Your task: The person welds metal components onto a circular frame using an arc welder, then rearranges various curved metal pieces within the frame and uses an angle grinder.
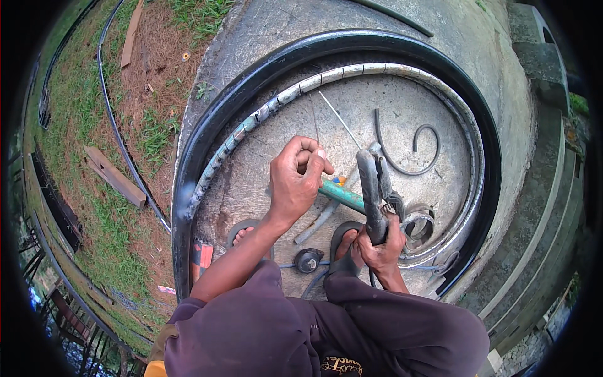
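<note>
My left hand (295, 182) pinches a thin brown wire (316, 119) that stands up from its fingertips toward the curved metal pipe (352, 68). My right hand (383, 245) grips a worn black welding electrode holder (374, 188), its jaw holding a pale thin rod (339, 117) angled up and left. Just below my hands lie a green tube (345, 198) and a grey pipe piece (308, 230), partly hidden. A small round dark object (308, 260) with a cord sits between my sandalled feet.
A large black curved tube (475, 125) surrounds the silver ring on the concrete slab (471, 25). Inside are a curled grey rod (408, 169) and a round metal fitting (418, 229). Grass with wooden offcuts (119, 182) lies left; concrete steps (537, 188) are at right.
</note>
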### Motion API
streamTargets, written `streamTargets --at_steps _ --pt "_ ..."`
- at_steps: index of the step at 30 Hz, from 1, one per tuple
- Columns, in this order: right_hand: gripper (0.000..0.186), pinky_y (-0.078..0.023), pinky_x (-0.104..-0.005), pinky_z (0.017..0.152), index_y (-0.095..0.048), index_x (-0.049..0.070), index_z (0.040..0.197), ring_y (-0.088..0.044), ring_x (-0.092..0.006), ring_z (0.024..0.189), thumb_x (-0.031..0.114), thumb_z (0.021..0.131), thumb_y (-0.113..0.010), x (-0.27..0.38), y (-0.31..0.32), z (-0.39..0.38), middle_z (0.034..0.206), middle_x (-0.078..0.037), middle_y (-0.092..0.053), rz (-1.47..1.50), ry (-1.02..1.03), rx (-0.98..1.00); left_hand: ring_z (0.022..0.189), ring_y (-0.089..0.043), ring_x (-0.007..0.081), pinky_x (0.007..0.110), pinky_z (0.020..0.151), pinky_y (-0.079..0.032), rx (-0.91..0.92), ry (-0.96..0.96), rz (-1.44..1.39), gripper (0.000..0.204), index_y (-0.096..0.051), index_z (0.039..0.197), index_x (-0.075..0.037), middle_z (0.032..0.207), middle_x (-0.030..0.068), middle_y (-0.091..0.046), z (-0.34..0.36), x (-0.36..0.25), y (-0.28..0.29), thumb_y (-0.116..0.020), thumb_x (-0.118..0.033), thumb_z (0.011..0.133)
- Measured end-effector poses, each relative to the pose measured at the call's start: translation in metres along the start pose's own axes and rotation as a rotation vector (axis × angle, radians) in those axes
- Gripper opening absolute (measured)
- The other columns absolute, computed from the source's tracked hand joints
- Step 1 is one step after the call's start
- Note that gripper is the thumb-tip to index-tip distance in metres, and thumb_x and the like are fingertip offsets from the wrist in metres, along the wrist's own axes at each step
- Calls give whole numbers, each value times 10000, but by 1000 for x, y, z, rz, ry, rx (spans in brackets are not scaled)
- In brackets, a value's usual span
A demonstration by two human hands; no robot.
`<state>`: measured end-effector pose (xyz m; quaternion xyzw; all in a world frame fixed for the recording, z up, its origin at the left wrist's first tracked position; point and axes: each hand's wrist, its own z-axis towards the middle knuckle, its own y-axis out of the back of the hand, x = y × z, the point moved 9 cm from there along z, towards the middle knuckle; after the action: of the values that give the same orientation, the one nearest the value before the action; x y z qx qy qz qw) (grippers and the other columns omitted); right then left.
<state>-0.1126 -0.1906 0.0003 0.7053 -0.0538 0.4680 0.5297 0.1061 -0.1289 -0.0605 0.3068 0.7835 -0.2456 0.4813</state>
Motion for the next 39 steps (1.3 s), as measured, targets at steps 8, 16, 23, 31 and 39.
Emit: streamTargets --at_steps 8,16,23,31,39 --pt "355 -513 -352 593 -579 -3 1057 -652 -237 603 63 754 -751 -6 0 3 727 -121 -622 -28 -47 -14 534 -536 47 211 510 -440 16 -73 78 150 -598 996 0 724 68 -704 17 -3 -8 -583 -149 985" --pt "449 -546 -394 649 -580 -35 1142 -710 -349 712 65 737 -747 -3 -3 7 843 -196 -680 -34 -53 17 492 -516 46 255 470 -414 -28 -51 45 141 -607 958 21 694 78 -716 22 0 -8 -594 -119 959" --pt "459 -542 -395 627 -569 -32 1149 -708 -347 687 59 733 -740 -6 -8 10 808 -187 -678 -55 -87 49 479 -505 46 252 457 -405 -30 -69 39 145 -610 959 14 690 76 -712 23 4 -5 -592 -130 964" --pt "439 -537 -397 626 -579 -10 1126 -695 -332 686 69 726 -741 -3 -6 10 811 -186 -663 -28 -86 32 513 -520 41 212 493 -434 -2 -29 44 170 -608 980 11 713 78 -709 22 -2 -6 -590 -158 981" --pt "466 -532 -406 623 -561 -8 1125 -684 -347 673 77 711 -759 -8 -8 9 793 -180 -652 -29 -71 61 520 -535 48 216 495 -439 -26 -71 60 172 -616 984 20 712 77 -710 25 2 -5 -593 -150 973"
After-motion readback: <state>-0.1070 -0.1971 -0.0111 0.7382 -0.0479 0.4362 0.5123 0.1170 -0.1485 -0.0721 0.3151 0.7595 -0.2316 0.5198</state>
